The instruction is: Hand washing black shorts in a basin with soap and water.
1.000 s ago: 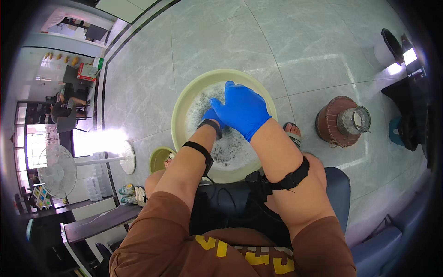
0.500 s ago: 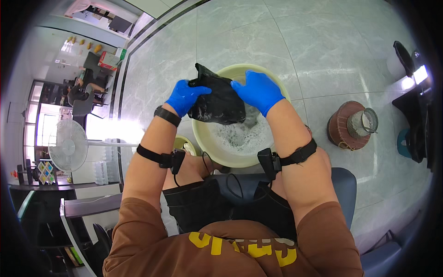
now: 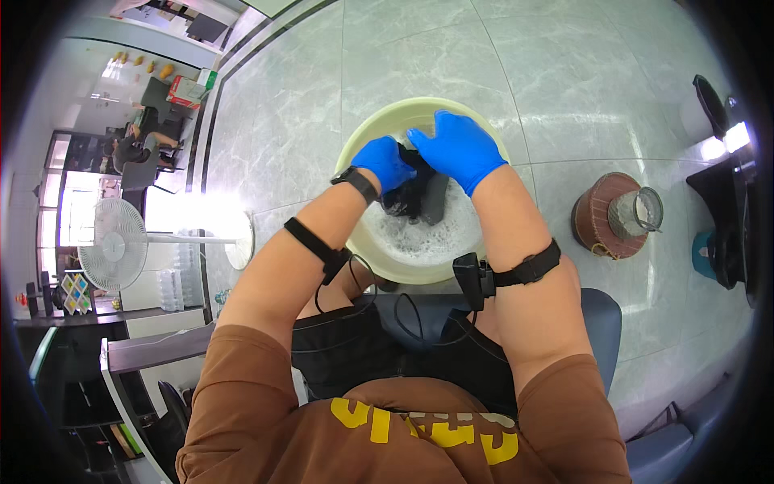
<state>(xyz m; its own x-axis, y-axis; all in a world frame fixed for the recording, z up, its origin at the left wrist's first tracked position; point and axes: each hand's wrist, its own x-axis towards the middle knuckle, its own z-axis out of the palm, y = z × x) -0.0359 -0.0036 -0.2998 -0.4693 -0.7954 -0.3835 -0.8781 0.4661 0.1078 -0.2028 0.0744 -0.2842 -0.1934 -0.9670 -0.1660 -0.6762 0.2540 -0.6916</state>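
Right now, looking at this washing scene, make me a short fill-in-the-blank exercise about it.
1. Both hands, left hand and right hand, wear ____ gloves.
2. They grip a ____ garment.
3. The garment is held over a pale round ____ of soapy water.
4. A white ____ stands on the floor to the person's left.

Missing words: blue; black; basin; fan

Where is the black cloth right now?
In the head view, the black cloth is gripped between the left hand and right hand, just above the soapy water in the pale yellow basin on the floor.
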